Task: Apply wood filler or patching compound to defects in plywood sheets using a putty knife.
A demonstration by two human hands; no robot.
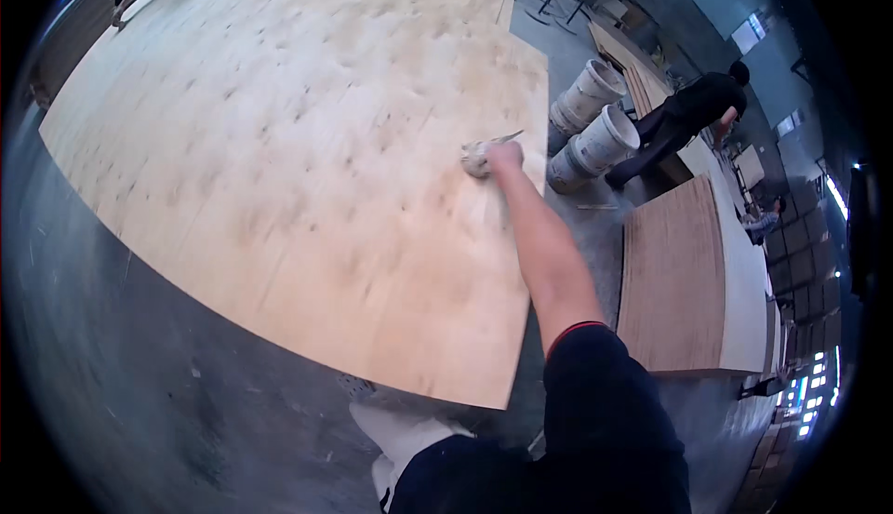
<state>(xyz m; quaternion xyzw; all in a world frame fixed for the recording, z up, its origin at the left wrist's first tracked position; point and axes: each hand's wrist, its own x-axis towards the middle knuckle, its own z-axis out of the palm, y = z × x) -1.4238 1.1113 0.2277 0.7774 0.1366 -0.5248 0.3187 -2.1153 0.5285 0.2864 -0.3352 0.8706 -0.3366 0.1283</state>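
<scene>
A large pale plywood sheet (307, 188) with darker flecks and knots fills most of the head view. My right hand (505, 158) is at its right edge, closed round a greyish, crumpled-looking item (474, 159), perhaps a rag, with a thin edge sticking out; I cannot make out exactly what it is. The item rests on the sheet's surface, and my bare forearm reaches up to it from the lower right. My left hand is not in view.
Two white buckets (595, 146) stand right of the sheet. A person in dark clothes (698, 109) bends beyond them. A stack of boards (674, 281) is at right. A co-worker's hands (119, 16) are at the far top-left edge. Grey floor (158, 365) runs along the left.
</scene>
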